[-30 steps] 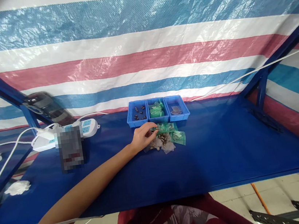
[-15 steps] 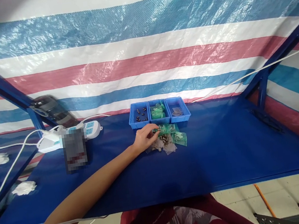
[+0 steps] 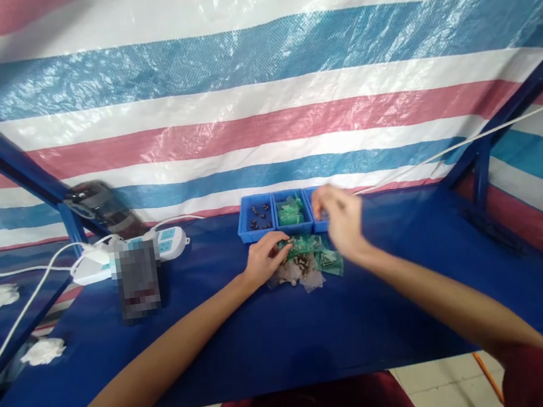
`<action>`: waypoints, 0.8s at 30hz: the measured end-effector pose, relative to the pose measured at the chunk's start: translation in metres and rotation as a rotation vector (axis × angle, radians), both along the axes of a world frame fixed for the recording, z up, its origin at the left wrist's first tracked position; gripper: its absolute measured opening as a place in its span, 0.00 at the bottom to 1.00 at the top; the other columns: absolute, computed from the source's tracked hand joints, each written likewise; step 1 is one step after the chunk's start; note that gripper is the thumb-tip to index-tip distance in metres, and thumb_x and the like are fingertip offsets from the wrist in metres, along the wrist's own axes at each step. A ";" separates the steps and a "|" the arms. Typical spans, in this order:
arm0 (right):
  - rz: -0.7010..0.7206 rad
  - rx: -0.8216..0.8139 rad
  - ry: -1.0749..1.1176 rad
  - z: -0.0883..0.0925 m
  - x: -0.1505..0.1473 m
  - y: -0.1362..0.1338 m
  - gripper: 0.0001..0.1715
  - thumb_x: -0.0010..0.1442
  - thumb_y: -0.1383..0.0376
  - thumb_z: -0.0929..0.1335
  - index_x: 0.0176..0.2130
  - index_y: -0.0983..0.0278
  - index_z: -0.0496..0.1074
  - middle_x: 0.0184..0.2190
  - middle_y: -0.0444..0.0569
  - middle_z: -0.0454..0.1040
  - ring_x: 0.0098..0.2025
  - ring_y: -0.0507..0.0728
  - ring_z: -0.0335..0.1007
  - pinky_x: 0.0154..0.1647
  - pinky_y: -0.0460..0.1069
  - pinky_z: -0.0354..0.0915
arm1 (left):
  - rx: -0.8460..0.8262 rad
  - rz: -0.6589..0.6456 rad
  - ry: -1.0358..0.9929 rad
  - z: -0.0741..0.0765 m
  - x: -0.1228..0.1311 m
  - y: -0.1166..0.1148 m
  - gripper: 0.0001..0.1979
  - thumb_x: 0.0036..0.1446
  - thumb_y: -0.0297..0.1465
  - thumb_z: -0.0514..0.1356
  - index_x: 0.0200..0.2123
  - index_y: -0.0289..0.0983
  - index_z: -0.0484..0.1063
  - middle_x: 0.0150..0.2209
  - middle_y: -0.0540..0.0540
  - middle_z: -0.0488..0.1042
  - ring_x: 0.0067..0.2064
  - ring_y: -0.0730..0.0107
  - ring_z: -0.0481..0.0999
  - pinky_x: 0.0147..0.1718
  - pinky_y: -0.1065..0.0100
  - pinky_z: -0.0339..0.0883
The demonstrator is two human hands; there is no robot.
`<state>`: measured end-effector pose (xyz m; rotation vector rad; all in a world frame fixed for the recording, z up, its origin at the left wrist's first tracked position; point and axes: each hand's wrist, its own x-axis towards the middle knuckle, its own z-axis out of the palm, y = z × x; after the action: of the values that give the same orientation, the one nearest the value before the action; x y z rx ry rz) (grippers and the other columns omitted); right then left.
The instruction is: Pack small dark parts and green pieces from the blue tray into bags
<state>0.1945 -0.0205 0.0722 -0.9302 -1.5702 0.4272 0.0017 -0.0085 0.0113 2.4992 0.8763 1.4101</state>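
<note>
My left hand (image 3: 265,259) rests at the left edge of a small pile, its thumb and fingertips pinched together by the green plastic bags (image 3: 307,243). What lies between those fingertips is too small to make out. Small metal fasteners (image 3: 303,263) and clear plastic bags (image 3: 313,281) are heaped beside it, and a green bag of screws (image 3: 329,262) lies at the pile's right. My right hand (image 3: 343,217), smeared by motion, is over the right blue bin (image 3: 321,226) and hides most of it. Its fingers look curled, but their grip is unclear.
The left blue bin (image 3: 258,236) holds several dark fasteners; the middle blue bin (image 3: 295,228) holds green bags. Leftward are a white power strip (image 3: 173,243), a blurred-out dark object (image 3: 138,281), white cables and crumpled tissue (image 3: 45,351). Striped sheeting (image 3: 261,128) hangs behind the blue table (image 3: 270,344).
My right arm has come into view from the right, its hand now over the right bin. My left hand stays pinched by the green bags. The view has tilted slightly upward.
</note>
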 end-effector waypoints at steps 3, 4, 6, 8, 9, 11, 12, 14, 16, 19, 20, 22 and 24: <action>-0.066 -0.048 0.020 -0.025 -0.014 -0.013 0.20 0.66 0.60 0.59 0.26 0.64 0.67 0.23 0.45 0.65 0.25 0.52 0.62 0.28 0.48 0.62 | -0.022 0.035 -0.005 0.000 -0.001 0.001 0.08 0.59 0.33 0.58 0.40 0.36 0.71 0.35 0.46 0.75 0.20 0.81 0.65 0.22 0.75 0.64; -0.073 -0.057 -0.001 -0.033 -0.017 -0.016 0.18 0.65 0.60 0.60 0.27 0.63 0.68 0.24 0.45 0.65 0.25 0.52 0.62 0.28 0.48 0.61 | -0.028 0.040 -0.005 0.000 -0.001 0.001 0.08 0.59 0.33 0.58 0.40 0.36 0.71 0.35 0.46 0.75 0.20 0.81 0.65 0.22 0.75 0.64; -0.036 -0.034 -0.068 -0.045 -0.020 -0.020 0.12 0.64 0.61 0.61 0.32 0.62 0.70 0.28 0.47 0.68 0.26 0.52 0.63 0.29 0.49 0.62 | -0.036 0.045 -0.008 0.001 -0.001 0.001 0.09 0.60 0.34 0.57 0.40 0.36 0.71 0.36 0.46 0.75 0.22 0.80 0.67 0.23 0.75 0.65; -0.017 -0.017 -0.098 -0.052 -0.019 -0.021 0.11 0.64 0.61 0.61 0.37 0.62 0.70 0.31 0.48 0.69 0.26 0.52 0.63 0.29 0.49 0.63 | -0.041 0.045 -0.010 0.002 -0.001 0.001 0.09 0.60 0.34 0.57 0.40 0.36 0.72 0.36 0.45 0.76 0.24 0.78 0.70 0.25 0.74 0.67; -0.010 -0.013 -0.110 -0.055 -0.017 -0.021 0.10 0.64 0.61 0.61 0.39 0.61 0.70 0.31 0.48 0.69 0.26 0.52 0.63 0.29 0.49 0.63 | -0.042 0.042 -0.008 0.002 -0.001 0.001 0.09 0.60 0.34 0.57 0.40 0.36 0.72 0.36 0.45 0.76 0.25 0.77 0.71 0.26 0.74 0.67; -0.002 -0.010 -0.137 -0.059 -0.015 -0.020 0.10 0.64 0.62 0.61 0.40 0.61 0.70 0.31 0.48 0.68 0.25 0.52 0.62 0.28 0.48 0.63 | -0.043 0.035 -0.002 0.004 0.000 0.000 0.09 0.60 0.33 0.57 0.40 0.35 0.72 0.37 0.44 0.76 0.27 0.76 0.72 0.27 0.74 0.68; 0.006 -0.008 -0.153 -0.061 -0.014 -0.019 0.10 0.64 0.62 0.61 0.40 0.61 0.70 0.31 0.48 0.68 0.25 0.52 0.62 0.28 0.48 0.63 | -0.044 0.033 0.000 0.004 0.000 0.000 0.09 0.60 0.33 0.57 0.40 0.35 0.72 0.36 0.45 0.76 0.27 0.76 0.73 0.28 0.74 0.68; 0.014 0.002 -0.175 -0.065 -0.014 -0.018 0.10 0.64 0.61 0.61 0.40 0.60 0.70 0.30 0.47 0.67 0.25 0.52 0.62 0.28 0.48 0.62 | -0.045 0.027 0.002 0.005 0.000 -0.001 0.08 0.60 0.32 0.57 0.39 0.35 0.72 0.36 0.44 0.77 0.29 0.75 0.74 0.29 0.74 0.69; 0.019 0.015 -0.181 -0.068 -0.014 -0.017 0.09 0.63 0.62 0.61 0.40 0.60 0.70 0.30 0.47 0.67 0.24 0.52 0.61 0.28 0.48 0.62 | -0.043 0.017 0.003 0.006 0.000 -0.001 0.08 0.60 0.32 0.57 0.39 0.35 0.72 0.36 0.44 0.77 0.31 0.74 0.75 0.30 0.74 0.70; 0.027 0.027 -0.189 -0.070 -0.015 -0.016 0.09 0.63 0.61 0.62 0.39 0.60 0.70 0.30 0.47 0.68 0.24 0.52 0.61 0.27 0.48 0.63 | -0.030 0.008 0.007 0.005 -0.001 0.000 0.08 0.60 0.32 0.56 0.39 0.35 0.73 0.36 0.44 0.77 0.35 0.71 0.76 0.32 0.73 0.71; 0.027 0.027 -0.192 -0.070 -0.016 -0.015 0.09 0.63 0.61 0.62 0.39 0.60 0.70 0.30 0.47 0.68 0.24 0.52 0.61 0.27 0.48 0.63 | -0.026 0.007 0.010 0.004 -0.001 0.001 0.08 0.61 0.33 0.56 0.39 0.35 0.73 0.36 0.44 0.77 0.36 0.71 0.77 0.33 0.72 0.71; 0.021 0.021 -0.196 -0.069 -0.015 -0.015 0.09 0.63 0.60 0.62 0.39 0.60 0.70 0.30 0.47 0.68 0.24 0.52 0.61 0.28 0.48 0.63 | -0.029 0.001 0.013 0.003 -0.001 0.002 0.09 0.61 0.33 0.56 0.39 0.36 0.73 0.36 0.44 0.77 0.37 0.69 0.77 0.35 0.71 0.71; 0.015 0.010 -0.195 -0.069 -0.015 -0.015 0.10 0.63 0.60 0.63 0.40 0.60 0.70 0.30 0.47 0.68 0.25 0.52 0.62 0.29 0.48 0.64 | -0.042 -0.011 0.018 0.002 -0.001 0.003 0.09 0.61 0.34 0.55 0.38 0.36 0.73 0.36 0.44 0.77 0.37 0.69 0.77 0.37 0.69 0.71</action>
<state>0.1795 -0.0357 0.0037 -0.9766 -1.7550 0.3468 0.0006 -0.0054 0.0135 2.4863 0.8844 1.3537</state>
